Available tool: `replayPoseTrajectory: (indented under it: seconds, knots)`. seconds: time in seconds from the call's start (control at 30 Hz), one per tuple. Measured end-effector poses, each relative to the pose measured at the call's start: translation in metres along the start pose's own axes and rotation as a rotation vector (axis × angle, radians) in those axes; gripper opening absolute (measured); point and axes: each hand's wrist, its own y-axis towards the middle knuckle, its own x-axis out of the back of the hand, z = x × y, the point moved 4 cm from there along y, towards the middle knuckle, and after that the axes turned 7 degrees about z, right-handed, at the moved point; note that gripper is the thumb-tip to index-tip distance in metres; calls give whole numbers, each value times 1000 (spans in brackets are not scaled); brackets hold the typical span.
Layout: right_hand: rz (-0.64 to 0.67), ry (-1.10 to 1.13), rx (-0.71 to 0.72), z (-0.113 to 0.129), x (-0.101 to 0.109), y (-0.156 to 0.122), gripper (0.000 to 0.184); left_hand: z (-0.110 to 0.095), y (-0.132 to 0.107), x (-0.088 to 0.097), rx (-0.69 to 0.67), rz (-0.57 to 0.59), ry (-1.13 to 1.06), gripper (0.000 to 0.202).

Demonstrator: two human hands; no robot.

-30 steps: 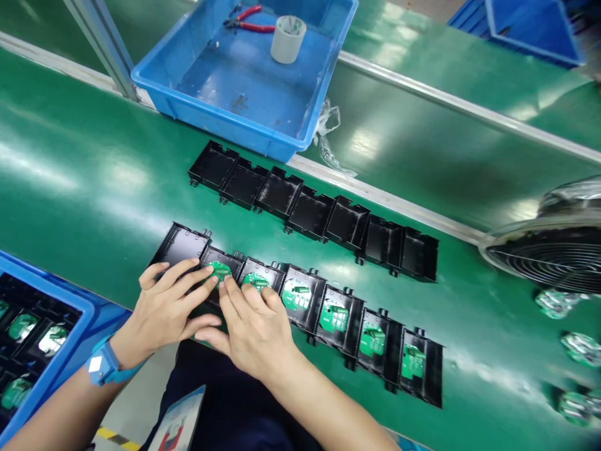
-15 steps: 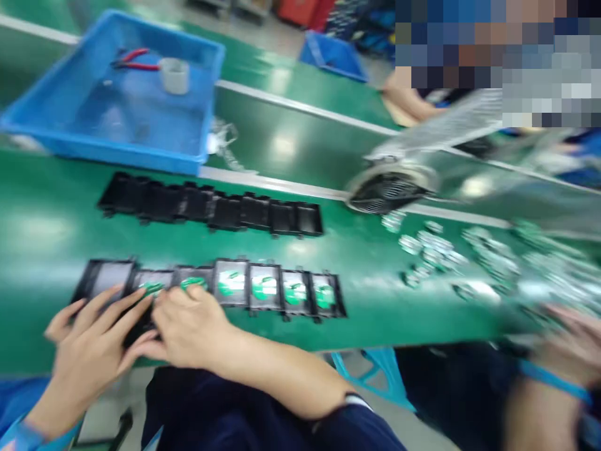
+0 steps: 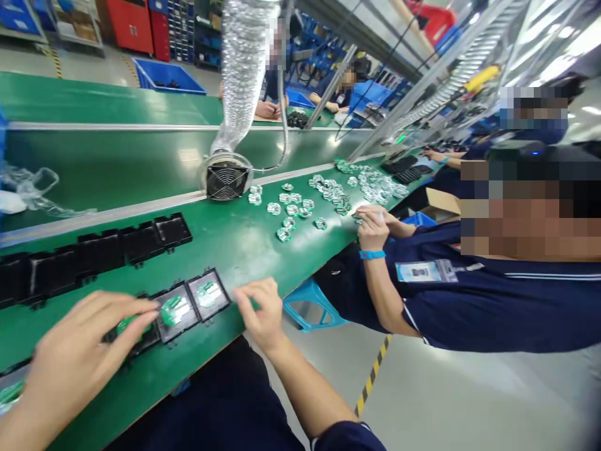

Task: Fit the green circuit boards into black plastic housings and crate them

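Note:
My left hand [image 3: 89, 344] is over the front row of black plastic cases, thumb and forefinger closed together at a case edge; whatever is between the tips is too small to make out. Behind those fingers a green circuit board [image 3: 134, 326] shows in part. Two cases to the right each hold a board: one green and silver board [image 3: 177, 311], and another board [image 3: 206, 293] in the end case [image 3: 220, 307]. Just right of that end case, near the table edge, my right hand [image 3: 263, 313] hovers with bent fingers, thumb apart, nothing visible in it.
Behind lies a second row of black cases [image 3: 101, 254]. A round fan [image 3: 228, 180] hangs on a foil duct [image 3: 244, 69]. Loose circuit boards [image 3: 293, 203] are spread to the right, beside a co-worker's hands [image 3: 374, 227]. A blue stool [image 3: 312, 307] stands below the table edge.
The view has swung right. My right hand has left the cases beside my left hand and is now past the row's right end. My left hand's spread fingers have drawn into a pinch.

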Motion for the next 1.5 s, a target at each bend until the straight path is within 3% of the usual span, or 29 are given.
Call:
replayPoseTrajectory:
  seconds: [0.1,0.2,0.33,0.5,0.67,0.9,1.07,1.2,1.33,1.43,1.5]
  knots:
    - [-133,-21,-184,-54,38,-9,20,-32,94,-71,-9,243,-73,28]
    - [-205,19,-332,-96,52,-21,24,-53,178,-145,20,424,80,31]
    - [-217,33,-380,-124,49,-27,25,-64,267,-223,42,470,197,33]
    - [-199,22,-330,-128,47,-24,26,-61,332,-283,129,565,294,31]
    - [-200,-12,-251,-126,49,-23,23,-51,366,-317,176,683,375,34]
    - [-184,-24,-225,-127,48,-24,21,-45,387,-334,172,784,414,32]
    - [-191,-20,-217,-127,49,-23,22,-49,386,-335,149,806,394,31]
    - [-185,-19,-217,-127,50,-25,22,-60,379,-326,124,753,366,27]
    - [-181,152,-341,-129,60,-22,22,-78,360,-287,77,628,295,21]
    - [-271,422,-564,-139,70,-9,25,-94,328,-239,41,551,233,25]
    - [-313,589,-641,-141,71,5,31,-105,298,-206,-7,504,163,26]
